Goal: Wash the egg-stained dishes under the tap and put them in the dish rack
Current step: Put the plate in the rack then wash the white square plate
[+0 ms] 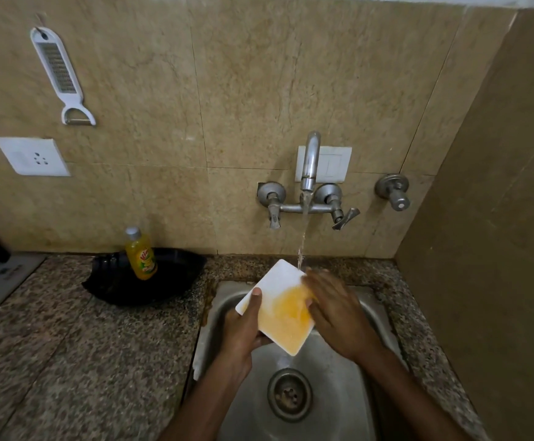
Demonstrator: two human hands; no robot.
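Rinsing egg off a square white plate over the steel sink.
Head view: left hand clamped the plate's left edge, thumb on top; right hand, fingers together but blurred, lay on the yolk film. Tap stream hit the top corner; better to tilt the stain under it.

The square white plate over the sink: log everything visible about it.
The square white plate has rounded corners and looks like smooth glazed ceramic or melamine. Its face is tilted toward the camera with one corner up, held over the steel sink. Yellow egg residue covers its lower right half; the upper left part is clean white. The left hand grips its left edge, thumb on the face. The right hand, blurred, is on its right edge. The tap's water stream strikes near its top corner.
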